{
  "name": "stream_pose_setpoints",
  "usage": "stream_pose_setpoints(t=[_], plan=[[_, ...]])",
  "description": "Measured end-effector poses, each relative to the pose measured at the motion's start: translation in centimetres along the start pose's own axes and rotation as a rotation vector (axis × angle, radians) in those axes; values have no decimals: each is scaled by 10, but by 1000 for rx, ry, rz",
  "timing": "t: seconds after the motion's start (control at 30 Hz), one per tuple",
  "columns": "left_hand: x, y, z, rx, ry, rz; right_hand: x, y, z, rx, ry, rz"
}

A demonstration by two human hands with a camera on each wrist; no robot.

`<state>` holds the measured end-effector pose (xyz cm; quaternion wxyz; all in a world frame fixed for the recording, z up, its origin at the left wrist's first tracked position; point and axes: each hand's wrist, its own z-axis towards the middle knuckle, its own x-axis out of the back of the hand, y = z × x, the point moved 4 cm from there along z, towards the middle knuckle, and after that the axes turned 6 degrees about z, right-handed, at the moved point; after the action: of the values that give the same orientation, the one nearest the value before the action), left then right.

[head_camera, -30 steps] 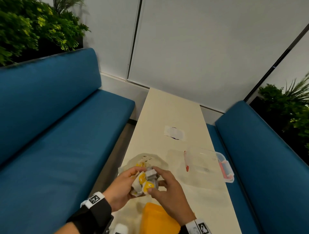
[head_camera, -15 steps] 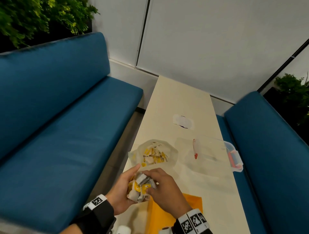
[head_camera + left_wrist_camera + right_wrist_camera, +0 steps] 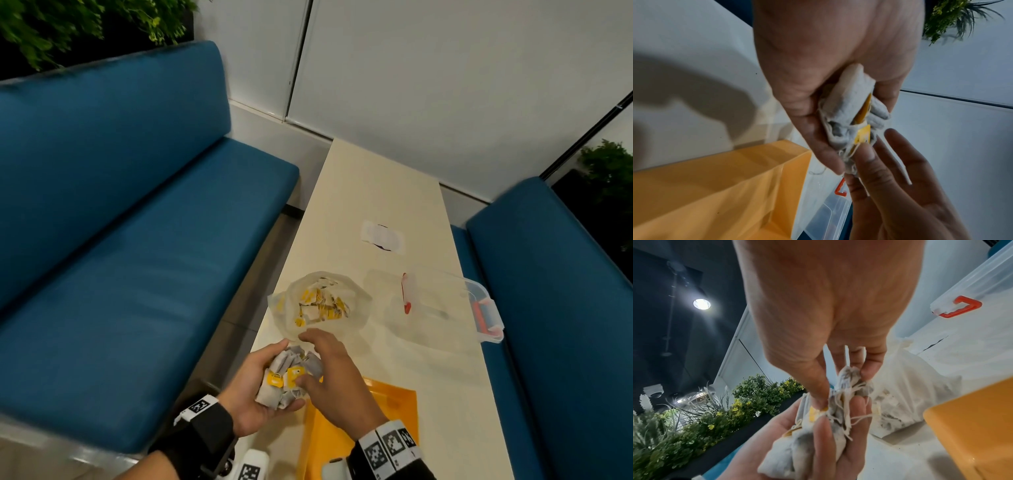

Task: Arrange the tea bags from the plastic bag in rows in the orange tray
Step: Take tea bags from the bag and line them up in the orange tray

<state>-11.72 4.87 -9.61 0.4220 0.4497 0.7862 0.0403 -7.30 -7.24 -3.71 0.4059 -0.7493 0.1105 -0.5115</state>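
My left hand grips a bundle of grey tea bags with yellow tags, palm up, over the table's near left edge. My right hand lies over the bundle, and its thumb and fingertips pinch one tea bag at the top. In the left wrist view the tea bags sit between my left thumb and fingers. The plastic bag lies open just beyond the hands with more tea bags inside. The orange tray sits under my right wrist; the part I can see holds nothing.
A clear lidded container with red clips stands right of the bag, at the table's right edge. The narrow cream table runs between two blue benches. A white patch lies farther up the table.
Both hands have drawn the bundle back from over the plastic bag toward the tray. The head view has tilted down, so more of the tray shows.
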Motion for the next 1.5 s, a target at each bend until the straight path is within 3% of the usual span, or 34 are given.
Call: stream_pose_setpoints(t=[0.07,0.23,0.43,0.67,0.8,0.97,1.27,1.5], plan=[[1,1,1,-22,-1,-24,2,-1,-4,70,33,21],[5,-4,5,-20,15,-45,3,11,-11,81,78,162],[2,-12,7,20,-68,-54,3,12,-13,118,84,227],[4,-11,8,-84,1,-119,10,15,-22,-21,249,100],[1,-13,9,-97,-20,-187,-1,14,-18,-185,141,82],[6,-13,14,-113,-52,-215,-8,16,-11,-230,130,114],[23,-14,15,-105,23,-203,6,11,-7,-157,149,84],[32,-18,10,-77,-13,-217,27,16,-7,-66,132,-63]])
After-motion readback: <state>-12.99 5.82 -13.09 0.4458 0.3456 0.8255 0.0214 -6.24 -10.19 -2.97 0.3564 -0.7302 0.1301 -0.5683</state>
